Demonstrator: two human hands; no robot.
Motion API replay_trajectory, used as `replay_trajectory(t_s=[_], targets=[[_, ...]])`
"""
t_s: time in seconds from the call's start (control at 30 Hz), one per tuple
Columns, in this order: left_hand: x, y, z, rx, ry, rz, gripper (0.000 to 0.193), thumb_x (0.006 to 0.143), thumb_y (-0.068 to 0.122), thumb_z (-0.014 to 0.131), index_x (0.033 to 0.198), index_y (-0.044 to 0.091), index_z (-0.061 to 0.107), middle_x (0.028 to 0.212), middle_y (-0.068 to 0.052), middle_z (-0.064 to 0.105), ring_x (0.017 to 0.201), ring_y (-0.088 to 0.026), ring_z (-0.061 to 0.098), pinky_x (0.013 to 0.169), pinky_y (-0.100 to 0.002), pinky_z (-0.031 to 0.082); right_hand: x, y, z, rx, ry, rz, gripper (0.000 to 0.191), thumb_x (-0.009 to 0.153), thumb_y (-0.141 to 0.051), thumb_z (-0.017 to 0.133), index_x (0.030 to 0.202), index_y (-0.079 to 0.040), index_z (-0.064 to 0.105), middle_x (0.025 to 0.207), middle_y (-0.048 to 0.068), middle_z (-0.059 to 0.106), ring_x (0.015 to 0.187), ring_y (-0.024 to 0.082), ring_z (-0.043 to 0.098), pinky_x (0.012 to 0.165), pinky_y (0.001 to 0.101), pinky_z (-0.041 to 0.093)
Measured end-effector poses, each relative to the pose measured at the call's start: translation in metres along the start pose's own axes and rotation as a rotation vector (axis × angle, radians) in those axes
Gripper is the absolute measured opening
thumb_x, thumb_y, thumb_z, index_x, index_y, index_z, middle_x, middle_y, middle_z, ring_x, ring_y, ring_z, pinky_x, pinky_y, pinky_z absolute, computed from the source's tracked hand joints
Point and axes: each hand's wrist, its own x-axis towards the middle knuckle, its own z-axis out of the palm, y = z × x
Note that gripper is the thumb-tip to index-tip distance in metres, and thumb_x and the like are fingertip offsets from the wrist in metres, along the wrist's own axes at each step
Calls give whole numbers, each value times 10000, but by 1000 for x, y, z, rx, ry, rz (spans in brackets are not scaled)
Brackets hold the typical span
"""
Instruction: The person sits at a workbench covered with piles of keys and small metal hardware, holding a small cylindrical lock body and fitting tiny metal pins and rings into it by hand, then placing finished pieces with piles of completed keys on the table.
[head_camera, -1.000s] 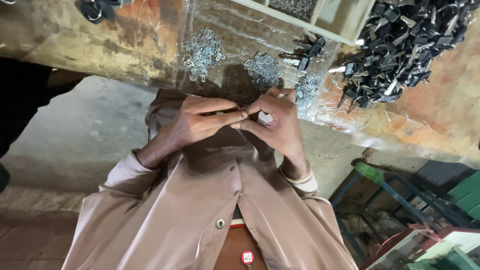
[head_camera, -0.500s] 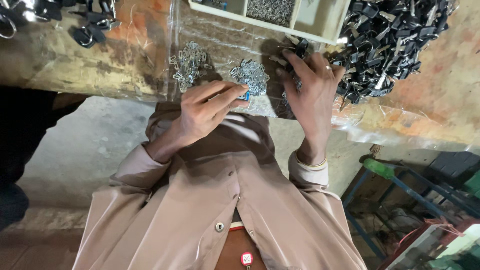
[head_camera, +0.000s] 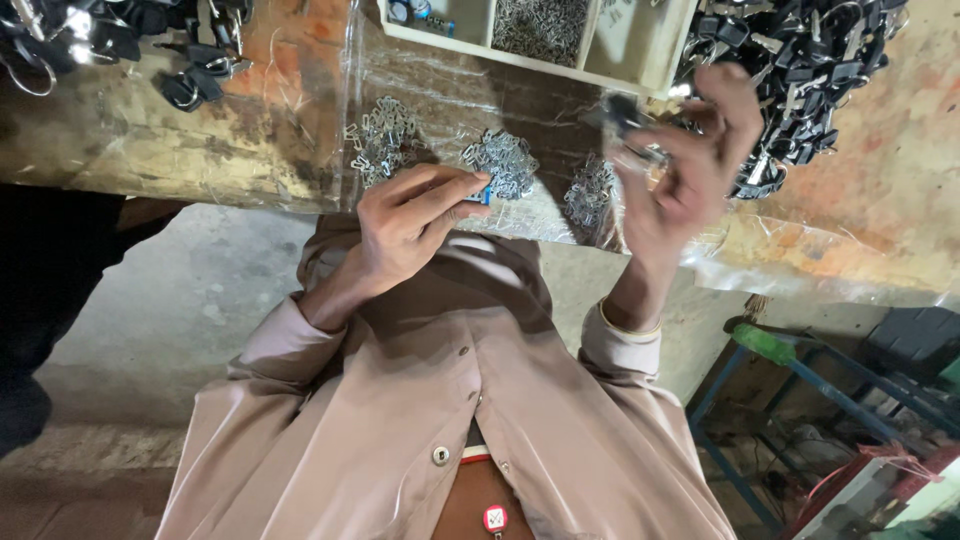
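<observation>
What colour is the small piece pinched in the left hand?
Blue: the small piece in the left hand, head view.

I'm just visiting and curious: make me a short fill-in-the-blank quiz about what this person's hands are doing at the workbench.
1. The left hand pinches a small ____ piece at its fingertips.
2. The right hand is raised beside the heap of ____ parts and holds one small dark part.
3. Little piles of ____ clips lie on the clear plastic sheet.
4. The white tray is split into ____.

Missing words: blue; black; metal; compartments
</observation>
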Motion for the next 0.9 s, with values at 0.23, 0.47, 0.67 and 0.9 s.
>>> replay_trajectory(t_s=[0.23, 0.47, 0.67, 0.9], targets=[[-4, 3, -2, -62, 28, -73, 367, 876, -176, 732, 1203, -8, 714, 1084, -137, 728, 913, -212, 767, 783, -302, 633, -31, -18, -3, 605, -74, 422, 242, 975, -116, 656, 1205, -59, 702, 915, 56, 737, 709, 90, 699, 626, 225, 578], [-1, 6, -5, 26, 19, 8, 389, 839, -86, 825, 1199, 10, 713, 1053, -124, 734, 883, -231, 734, 751, -331, 588, -42, -40, 14, 311, -296, 584, 177, 1025, 23, 691, 1193, 36, 636, 1087, 80, 729, 916, 83, 689, 801, 226, 585], [-1, 7, -5, 72, -9, 72, 383, 859, -53, 843, 1211, 7, 706, 1071, -135, 730, 898, -243, 742, 750, -340, 611, -31, -49, 12, 106, -328, 417, 185, 988, 21, 737, 1164, 18, 682, 1093, 105, 745, 948, 142, 739, 822, 265, 595], [3, 1, -1, 144, -58, 282, 374, 846, 14, 883, 1153, -52, 680, 1051, -146, 708, 880, -266, 743, 698, -357, 611, -26, -65, 23, -65, -371, 225, 210, 935, -10, 785, 1131, 8, 712, 1049, 116, 748, 916, 225, 763, 784, 309, 596]])
